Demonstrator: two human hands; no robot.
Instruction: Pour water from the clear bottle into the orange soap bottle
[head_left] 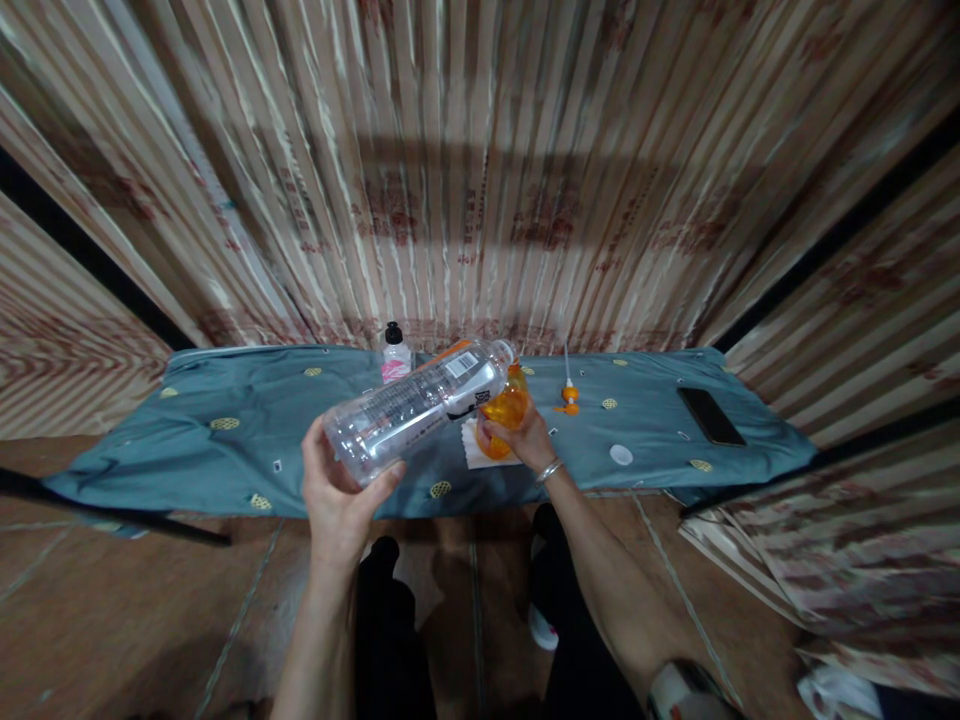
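A large clear plastic bottle (pixel 420 408) with a printed label is tilted in my left hand (pixel 349 497), which wraps round its base. Its mouth points right and rests at or just above the neck of an orange see-through bottle (pixel 508 408); whether the two touch I cannot tell. My right hand (pixel 523 437) grips the orange bottle, which stands over a white tissue (pixel 477 452). To the right of it lies an orange pump head (pixel 570 398) with a clear tube.
A small black-capped bottle (pixel 395 355) stands behind the clear bottle. On the right of the teal cloth-covered table (pixel 180 445) are a white round cap (pixel 621 455) and a black phone (pixel 710 416). Dark poles flank the table, with a striped curtain (pixel 480 200) behind.
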